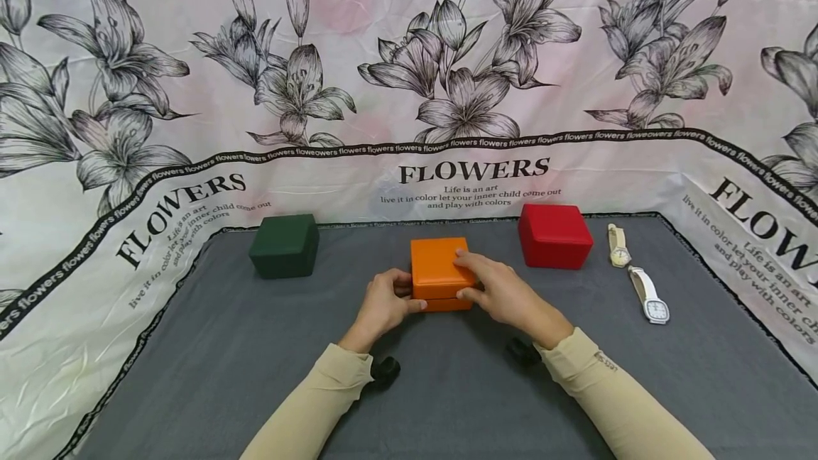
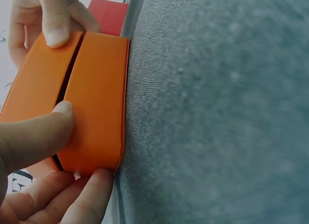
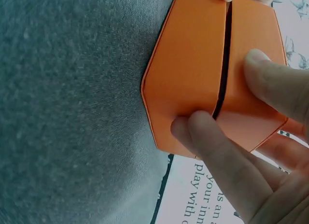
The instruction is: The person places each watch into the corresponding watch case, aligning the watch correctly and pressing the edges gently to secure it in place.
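Note:
An orange box [image 1: 437,265] with a hinged-looking lid stands on the grey cloth, held between both hands. My left hand [image 1: 383,302] grips its left side, the thumb on the front of the base and the fingers at the side. My right hand [image 1: 508,294] holds the right side; in the right wrist view its thumb [image 3: 270,79] lies on the front of the lid and fingertips touch the base's side. A narrow dark gap runs between lid and base in both wrist views. The inside of the box is hidden.
A green box [image 1: 284,247] stands at the back left, a red box [image 1: 556,236] at the back right. Right of the red one lie a gold-toned watch [image 1: 618,247] and a white-strapped watch [image 1: 650,297]. Flower-printed fabric [image 1: 332,190] borders the grey cloth [image 1: 217,360].

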`<action>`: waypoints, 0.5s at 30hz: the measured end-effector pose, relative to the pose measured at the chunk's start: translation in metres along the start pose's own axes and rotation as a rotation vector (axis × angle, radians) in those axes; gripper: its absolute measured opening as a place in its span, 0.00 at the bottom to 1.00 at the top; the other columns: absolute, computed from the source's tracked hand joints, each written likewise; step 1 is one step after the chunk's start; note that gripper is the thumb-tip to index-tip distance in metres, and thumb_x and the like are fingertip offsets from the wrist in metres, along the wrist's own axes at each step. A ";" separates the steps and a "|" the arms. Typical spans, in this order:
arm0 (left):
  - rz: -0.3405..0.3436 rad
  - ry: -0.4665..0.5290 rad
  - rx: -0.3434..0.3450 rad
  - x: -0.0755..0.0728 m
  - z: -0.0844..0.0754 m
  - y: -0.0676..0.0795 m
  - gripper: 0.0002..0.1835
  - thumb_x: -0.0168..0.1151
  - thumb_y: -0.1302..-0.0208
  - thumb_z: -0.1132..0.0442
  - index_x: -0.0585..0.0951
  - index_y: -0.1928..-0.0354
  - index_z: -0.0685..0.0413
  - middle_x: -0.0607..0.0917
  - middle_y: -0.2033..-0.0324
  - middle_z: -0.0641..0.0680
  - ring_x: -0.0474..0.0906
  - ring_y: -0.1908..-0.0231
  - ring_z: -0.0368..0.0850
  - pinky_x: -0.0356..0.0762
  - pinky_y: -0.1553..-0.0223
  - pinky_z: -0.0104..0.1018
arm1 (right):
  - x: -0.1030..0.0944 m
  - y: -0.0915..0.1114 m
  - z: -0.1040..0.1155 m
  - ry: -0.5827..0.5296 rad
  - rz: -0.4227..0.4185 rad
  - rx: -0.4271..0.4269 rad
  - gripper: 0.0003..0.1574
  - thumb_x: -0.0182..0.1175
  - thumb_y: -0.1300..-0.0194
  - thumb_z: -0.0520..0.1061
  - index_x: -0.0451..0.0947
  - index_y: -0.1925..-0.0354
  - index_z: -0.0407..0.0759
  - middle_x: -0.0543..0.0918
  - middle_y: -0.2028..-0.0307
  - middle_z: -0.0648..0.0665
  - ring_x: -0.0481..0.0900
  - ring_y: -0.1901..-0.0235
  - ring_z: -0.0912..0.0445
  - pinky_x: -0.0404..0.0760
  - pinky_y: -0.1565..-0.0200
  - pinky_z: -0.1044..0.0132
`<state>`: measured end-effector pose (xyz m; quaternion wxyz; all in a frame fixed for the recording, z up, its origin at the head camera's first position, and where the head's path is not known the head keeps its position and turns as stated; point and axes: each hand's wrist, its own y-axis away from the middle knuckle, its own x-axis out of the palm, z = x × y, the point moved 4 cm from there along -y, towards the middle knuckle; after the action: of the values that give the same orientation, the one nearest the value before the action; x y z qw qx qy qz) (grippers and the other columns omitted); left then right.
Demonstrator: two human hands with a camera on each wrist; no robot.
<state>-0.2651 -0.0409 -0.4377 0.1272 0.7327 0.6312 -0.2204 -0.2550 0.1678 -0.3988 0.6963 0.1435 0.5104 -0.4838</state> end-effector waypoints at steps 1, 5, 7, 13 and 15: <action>-0.004 0.006 -0.007 -0.001 0.000 0.000 0.25 0.76 0.53 0.68 0.79 0.51 0.62 0.83 0.57 0.57 0.82 0.57 0.49 0.81 0.57 0.38 | 0.000 -0.001 0.000 0.006 0.003 -0.005 0.37 0.69 0.42 0.49 0.69 0.37 0.42 0.67 0.34 0.40 0.69 0.37 0.45 0.68 0.40 0.46; -0.008 0.008 -0.019 -0.001 0.003 -0.001 0.24 0.76 0.53 0.67 0.79 0.51 0.61 0.83 0.56 0.57 0.82 0.56 0.49 0.81 0.56 0.39 | -0.001 -0.004 0.000 0.099 0.018 -0.033 0.37 0.69 0.42 0.52 0.70 0.37 0.44 0.69 0.35 0.42 0.74 0.43 0.46 0.73 0.43 0.49; -0.004 0.005 -0.006 0.001 0.003 -0.001 0.24 0.76 0.52 0.67 0.79 0.51 0.62 0.83 0.56 0.57 0.82 0.56 0.49 0.81 0.56 0.39 | -0.003 -0.005 0.003 0.196 0.010 -0.081 0.36 0.70 0.44 0.53 0.72 0.40 0.44 0.72 0.37 0.42 0.79 0.50 0.48 0.78 0.48 0.51; 0.001 0.018 0.025 0.002 0.001 -0.001 0.24 0.75 0.52 0.70 0.79 0.51 0.64 0.83 0.56 0.58 0.82 0.57 0.50 0.81 0.57 0.37 | -0.004 -0.007 0.012 0.496 -0.053 -0.318 0.33 0.69 0.46 0.56 0.76 0.45 0.43 0.78 0.46 0.41 0.78 0.55 0.47 0.83 0.60 0.55; 0.004 0.025 0.014 0.002 0.001 -0.001 0.24 0.75 0.52 0.69 0.79 0.51 0.63 0.83 0.56 0.57 0.82 0.57 0.49 0.81 0.57 0.37 | -0.003 -0.006 0.012 0.533 -0.068 -0.368 0.33 0.70 0.47 0.55 0.76 0.45 0.43 0.78 0.46 0.41 0.76 0.51 0.46 0.83 0.59 0.54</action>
<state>-0.2661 -0.0397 -0.4398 0.1147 0.7374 0.6298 -0.2155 -0.2533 0.1579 -0.3888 0.5358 0.1198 0.7581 -0.3518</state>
